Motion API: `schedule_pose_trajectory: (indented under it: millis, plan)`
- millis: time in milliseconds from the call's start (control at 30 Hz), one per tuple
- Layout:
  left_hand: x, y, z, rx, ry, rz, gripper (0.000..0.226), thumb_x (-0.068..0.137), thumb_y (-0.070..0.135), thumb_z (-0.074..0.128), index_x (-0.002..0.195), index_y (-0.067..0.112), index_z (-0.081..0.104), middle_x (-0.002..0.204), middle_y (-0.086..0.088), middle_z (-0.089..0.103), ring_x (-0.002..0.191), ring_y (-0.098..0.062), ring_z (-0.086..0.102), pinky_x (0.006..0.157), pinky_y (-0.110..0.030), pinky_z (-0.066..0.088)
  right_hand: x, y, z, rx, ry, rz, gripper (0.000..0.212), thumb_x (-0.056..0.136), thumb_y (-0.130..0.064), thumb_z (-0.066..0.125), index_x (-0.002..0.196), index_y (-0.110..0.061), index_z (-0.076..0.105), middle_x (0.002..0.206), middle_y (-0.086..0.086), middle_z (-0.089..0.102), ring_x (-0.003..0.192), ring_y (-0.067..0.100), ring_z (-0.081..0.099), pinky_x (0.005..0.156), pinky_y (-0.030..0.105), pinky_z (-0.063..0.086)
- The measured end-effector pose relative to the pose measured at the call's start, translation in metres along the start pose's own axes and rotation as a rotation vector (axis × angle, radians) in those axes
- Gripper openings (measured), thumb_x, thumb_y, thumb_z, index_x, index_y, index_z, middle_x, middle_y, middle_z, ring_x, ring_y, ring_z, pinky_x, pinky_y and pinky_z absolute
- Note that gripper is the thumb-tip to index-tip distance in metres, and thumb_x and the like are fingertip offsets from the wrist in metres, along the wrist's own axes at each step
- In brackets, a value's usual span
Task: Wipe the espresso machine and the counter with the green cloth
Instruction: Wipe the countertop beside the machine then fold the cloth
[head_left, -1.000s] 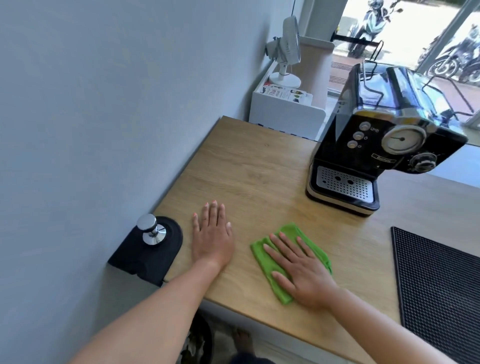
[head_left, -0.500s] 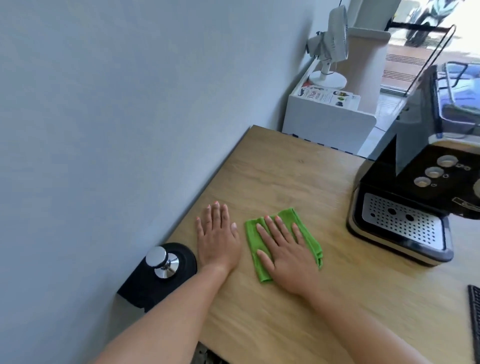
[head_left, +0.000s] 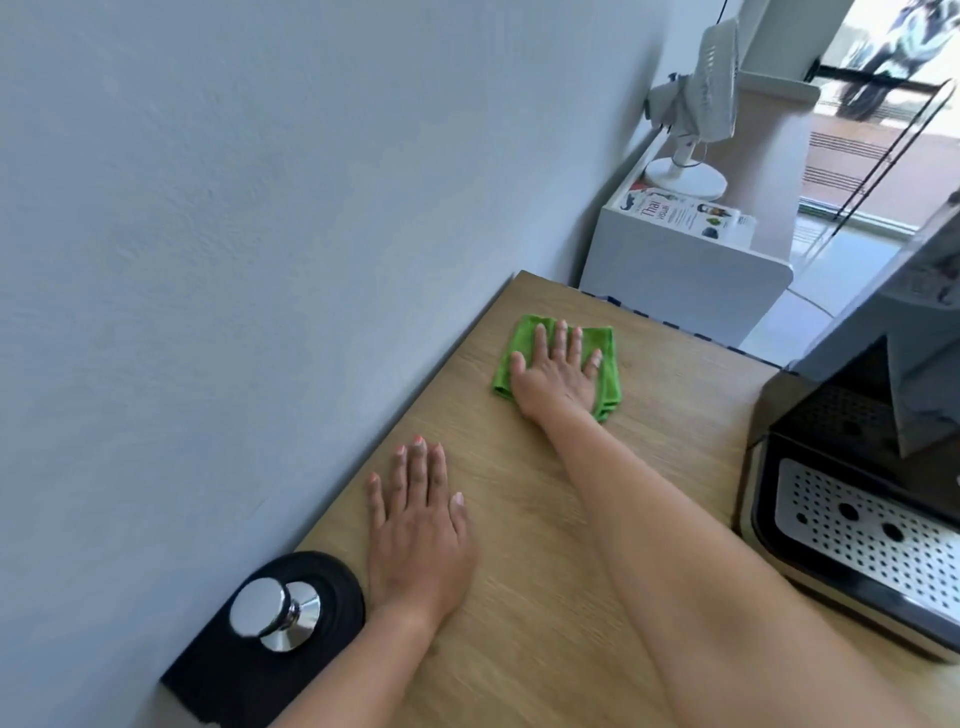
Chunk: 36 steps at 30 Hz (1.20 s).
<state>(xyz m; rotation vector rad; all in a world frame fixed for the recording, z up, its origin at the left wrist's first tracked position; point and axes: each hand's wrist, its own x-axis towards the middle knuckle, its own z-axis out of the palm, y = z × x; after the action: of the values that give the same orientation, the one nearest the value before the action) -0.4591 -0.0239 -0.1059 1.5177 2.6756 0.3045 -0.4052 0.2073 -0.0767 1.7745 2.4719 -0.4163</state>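
Note:
My right hand (head_left: 558, 371) lies flat, fingers spread, pressing the folded green cloth (head_left: 524, 335) onto the wooden counter (head_left: 519, 519) near its far left corner. My left hand (head_left: 415, 525) rests palm down on the counter near the wall, holding nothing. The black espresso machine (head_left: 872, 467) stands at the right edge of the view, its perforated steel drip tray facing me; its upper part is cut off.
A steel tamper (head_left: 275, 613) sits on a black mat (head_left: 249, 670) at the counter's near left corner, touching the grey wall (head_left: 260, 260). Beyond the counter stands a white cabinet (head_left: 685, 260) with a small white fan (head_left: 696, 114) and a leaflet.
My right hand has slid the green cloth away from me along the wall side toward the far corner. My left hand stays put. The view has shifted left and closer.

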Motion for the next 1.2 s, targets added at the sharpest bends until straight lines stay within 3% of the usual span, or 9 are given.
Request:
schedule_pose_trajectory:
  millis: [167, 300, 433, 567, 767, 933, 1000, 1100, 1200]
  plan:
    - [0.003, -0.002, 0.001, 0.001, -0.011, -0.009, 0.064, 0.096, 0.039, 0.003, 0.154, 0.013, 0.003, 0.161, -0.002, -0.004, 0.148, -0.016, -0.012, 0.12, -0.045, -0.002, -0.043, -0.032, 0.016, -0.089, -0.048, -0.399, 0.065, 0.099, -0.058, 0.009, 0.156, -0.03, -0.005, 0.163, -0.001, -0.013, 0.15, 0.02, -0.015, 0.12, 0.051, -0.008]
    - [0.0, 0.0, -0.001, -0.012, -0.01, -0.032, 0.063, 0.096, 0.036, 0.01, 0.153, 0.009, 0.012, 0.161, -0.004, 0.004, 0.149, -0.017, -0.004, 0.121, -0.046, 0.004, -0.102, 0.026, 0.02, -0.157, -0.055, -0.658, 0.062, 0.097, -0.063, 0.006, 0.153, -0.04, -0.007, 0.162, -0.01, -0.015, 0.149, 0.013, -0.018, 0.121, 0.045, -0.009]
    - [0.0, 0.0, -0.002, -0.018, -0.029, -0.03, 0.061, 0.097, 0.036, 0.008, 0.152, 0.012, 0.001, 0.161, -0.003, -0.006, 0.147, -0.017, -0.013, 0.121, -0.045, -0.002, -0.081, 0.078, 0.004, -0.174, -0.018, -0.42, 0.062, 0.096, -0.065, 0.005, 0.152, -0.042, -0.009, 0.162, -0.008, -0.017, 0.149, 0.015, -0.016, 0.122, 0.047, -0.007]
    - [0.003, 0.0, -0.005, -0.023, -0.062, -0.026, 0.058, 0.1, 0.036, 0.008, 0.151, 0.013, -0.008, 0.159, -0.001, -0.014, 0.146, -0.016, -0.019, 0.12, -0.043, -0.007, -0.049, 0.043, 0.008, -0.074, -0.015, -0.102, 0.065, 0.096, -0.061, 0.006, 0.154, -0.035, -0.007, 0.162, -0.004, -0.018, 0.149, 0.019, -0.019, 0.12, 0.051, -0.011]
    - [0.007, -0.004, -0.015, -0.026, -0.168, 0.004, 0.059, 0.102, 0.036, 0.011, 0.153, 0.012, -0.006, 0.161, -0.004, -0.013, 0.147, -0.017, -0.017, 0.12, -0.041, -0.008, -0.145, 0.018, 0.033, -0.104, -0.023, -0.408, 0.062, 0.098, -0.06, 0.009, 0.154, -0.037, -0.005, 0.162, -0.006, -0.016, 0.149, 0.017, -0.018, 0.12, 0.048, -0.01]
    - [-0.005, -0.02, -0.028, 0.006, -0.3, 0.101, 0.058, 0.103, 0.031, 0.017, 0.153, 0.013, -0.006, 0.161, -0.004, -0.013, 0.147, -0.018, -0.015, 0.121, -0.04, -0.005, -0.227, 0.11, 0.035, -0.166, -0.002, -0.569, 0.064, 0.093, -0.067, 0.001, 0.153, -0.046, 0.001, 0.163, -0.013, -0.007, 0.15, 0.011, -0.011, 0.121, 0.042, -0.004]
    - [-0.017, -0.029, -0.031, 0.022, -0.328, 0.153, 0.057, 0.104, 0.03, 0.017, 0.153, 0.013, -0.007, 0.161, -0.003, -0.015, 0.147, -0.017, -0.015, 0.12, -0.039, -0.006, -0.227, 0.135, 0.03, -0.17, 0.008, -0.387, 0.068, 0.089, -0.07, -0.005, 0.153, -0.046, -0.001, 0.164, -0.012, -0.009, 0.15, 0.01, -0.014, 0.122, 0.042, -0.004]
    - [-0.032, -0.038, -0.037, 0.023, -0.338, 0.214, 0.056, 0.105, 0.028, 0.016, 0.153, 0.013, -0.007, 0.161, -0.003, -0.015, 0.147, -0.017, -0.015, 0.12, -0.036, -0.007, -0.22, 0.111, 0.034, -0.104, 0.031, -0.046, 0.065, 0.095, -0.063, 0.006, 0.155, -0.038, 0.0, 0.164, -0.006, -0.012, 0.15, 0.015, -0.013, 0.121, 0.047, -0.005]
    - [-0.041, -0.042, -0.038, 0.012, -0.34, 0.239, 0.055, 0.105, 0.027, 0.018, 0.154, 0.013, -0.004, 0.161, -0.002, -0.012, 0.148, -0.016, -0.013, 0.12, -0.036, -0.006, -0.239, 0.051, 0.05, -0.024, 0.027, 0.019, 0.063, 0.098, -0.057, 0.012, 0.156, -0.033, 0.0, 0.164, -0.003, -0.013, 0.151, 0.02, -0.015, 0.12, 0.051, -0.008]
